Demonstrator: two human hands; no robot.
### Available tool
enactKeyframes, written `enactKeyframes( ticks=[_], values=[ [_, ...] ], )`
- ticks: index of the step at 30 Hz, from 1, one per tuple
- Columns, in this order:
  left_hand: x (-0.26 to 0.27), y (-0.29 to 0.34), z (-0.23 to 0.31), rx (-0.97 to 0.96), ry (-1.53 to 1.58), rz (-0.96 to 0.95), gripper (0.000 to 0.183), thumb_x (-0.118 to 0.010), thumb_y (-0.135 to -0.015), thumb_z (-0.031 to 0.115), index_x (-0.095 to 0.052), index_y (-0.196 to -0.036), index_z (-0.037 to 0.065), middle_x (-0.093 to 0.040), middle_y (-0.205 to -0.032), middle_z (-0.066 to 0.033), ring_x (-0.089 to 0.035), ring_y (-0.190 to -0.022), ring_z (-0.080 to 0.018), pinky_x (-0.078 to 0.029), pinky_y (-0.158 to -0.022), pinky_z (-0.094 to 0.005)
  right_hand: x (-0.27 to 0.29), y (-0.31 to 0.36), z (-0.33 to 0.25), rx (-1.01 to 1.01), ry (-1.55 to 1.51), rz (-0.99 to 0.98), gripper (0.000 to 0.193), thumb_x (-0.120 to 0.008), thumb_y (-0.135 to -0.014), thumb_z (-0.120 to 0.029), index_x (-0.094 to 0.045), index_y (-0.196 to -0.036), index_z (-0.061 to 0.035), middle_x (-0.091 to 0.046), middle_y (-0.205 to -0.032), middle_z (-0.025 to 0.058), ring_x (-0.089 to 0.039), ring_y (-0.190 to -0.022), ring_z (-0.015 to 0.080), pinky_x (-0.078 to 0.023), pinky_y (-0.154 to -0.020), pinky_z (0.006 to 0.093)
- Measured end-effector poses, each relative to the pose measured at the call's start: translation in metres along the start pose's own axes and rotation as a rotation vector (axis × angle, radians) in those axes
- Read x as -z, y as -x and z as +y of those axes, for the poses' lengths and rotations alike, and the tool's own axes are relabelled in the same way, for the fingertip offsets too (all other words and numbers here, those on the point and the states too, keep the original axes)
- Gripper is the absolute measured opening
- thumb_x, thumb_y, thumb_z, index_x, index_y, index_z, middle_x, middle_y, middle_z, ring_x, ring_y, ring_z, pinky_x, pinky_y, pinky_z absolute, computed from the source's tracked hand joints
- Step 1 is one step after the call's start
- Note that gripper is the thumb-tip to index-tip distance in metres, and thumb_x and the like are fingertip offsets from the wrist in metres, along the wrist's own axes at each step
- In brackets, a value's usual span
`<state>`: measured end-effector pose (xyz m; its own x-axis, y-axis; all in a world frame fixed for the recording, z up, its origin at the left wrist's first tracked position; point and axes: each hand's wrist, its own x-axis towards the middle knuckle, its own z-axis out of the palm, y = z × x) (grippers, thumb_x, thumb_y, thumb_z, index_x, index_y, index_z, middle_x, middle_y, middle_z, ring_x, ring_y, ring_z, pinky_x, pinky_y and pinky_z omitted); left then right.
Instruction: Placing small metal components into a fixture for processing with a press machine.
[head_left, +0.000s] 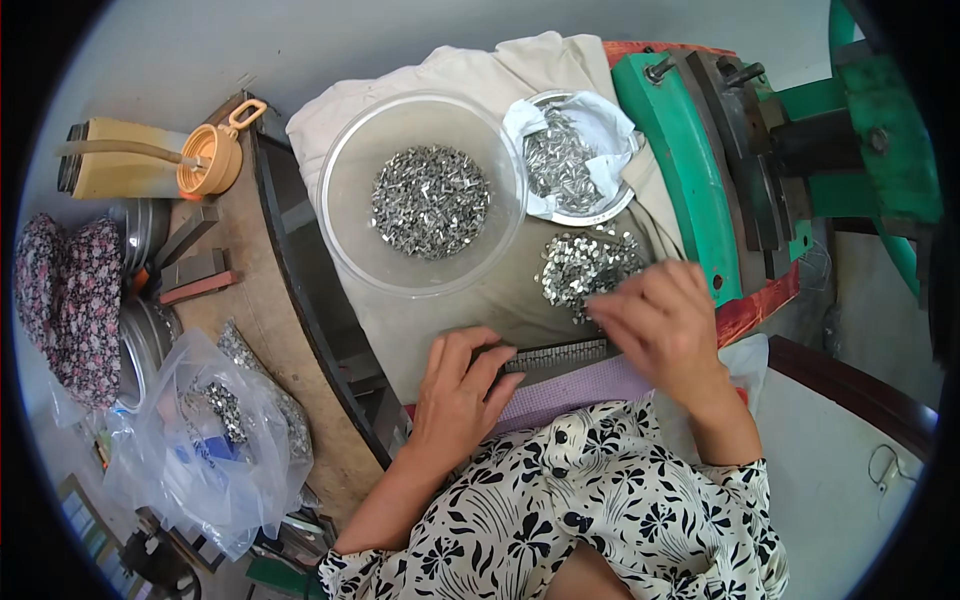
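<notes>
Discs (585, 265) lie just beyond the rack (560, 355), probably for easy reach; left hand (458, 388), fingers parted, perhaps steadies its left end; right hand (665, 322), beyond it, has unclear grip.

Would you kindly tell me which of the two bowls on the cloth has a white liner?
The smaller metal bowl, whose white liner holds shiny pieces; the larger, clear bowl is unlined.
</notes>
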<state>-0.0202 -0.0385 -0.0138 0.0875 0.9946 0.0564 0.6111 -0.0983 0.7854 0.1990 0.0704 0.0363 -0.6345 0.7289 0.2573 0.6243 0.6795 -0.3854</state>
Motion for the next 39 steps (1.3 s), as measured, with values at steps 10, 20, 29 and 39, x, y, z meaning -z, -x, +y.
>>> enactKeyframes(
  ticks=[10,20,29,39],
  values=[
    [0.007,-0.001,0.002,0.001,-0.023,-0.042,0.033,-0.079,-0.074,0.007,-0.066,-0.104,0.003,-0.058,-0.11,-0.0119,-0.056,-0.101,-0.0328,-0.049,-0.084,-0.0414,-0.002,-0.067,0.052,-0.114,-0.093,0.039,0.011,-0.075,-0.078,-0.008,-0.073,-0.088,-0.0053,-0.068,-0.083,0.0102,-0.065,-0.082,0.0302,-0.052,-0.072,0.0409],
    [0.008,-0.006,0.003,0.041,-0.042,-0.066,0.034,-0.081,-0.073,0.008,-0.066,-0.103,0.001,-0.058,-0.11,-0.0119,-0.056,-0.102,-0.0329,-0.049,-0.085,-0.0409,-0.026,-0.101,0.055,0.124,0.282,-0.361,0.01,-0.07,-0.075,-0.012,-0.072,-0.079,-0.0035,-0.069,-0.085,0.0111,-0.066,-0.089,0.0293,-0.052,-0.077,0.0421],
    [0.008,-0.003,0.003,0.032,-0.013,-0.029,0.029,-0.08,-0.071,0.001,-0.069,-0.097,-0.001,-0.06,-0.11,-0.0122,-0.058,-0.1,-0.0321,-0.051,-0.081,-0.0395,-0.03,-0.118,0.04,0.348,0.431,-0.333,0.007,-0.064,-0.068,-0.009,-0.067,-0.064,-0.003,-0.065,-0.067,0.016,-0.068,-0.068,0.0307,-0.054,-0.065,0.0407],
    [0.001,0.007,0.0,-0.031,-0.022,0.031,0.029,-0.079,-0.071,0.001,-0.07,-0.099,0.003,-0.061,-0.11,-0.0111,-0.058,-0.098,-0.0311,-0.05,-0.079,-0.0388,-0.025,-0.115,0.068,0.047,0.017,-0.439,0.011,-0.07,-0.07,-0.01,-0.069,-0.077,-0.002,-0.068,-0.079,0.0148,-0.066,-0.077,0.0342,-0.051,-0.069,0.0448]
  ],
)
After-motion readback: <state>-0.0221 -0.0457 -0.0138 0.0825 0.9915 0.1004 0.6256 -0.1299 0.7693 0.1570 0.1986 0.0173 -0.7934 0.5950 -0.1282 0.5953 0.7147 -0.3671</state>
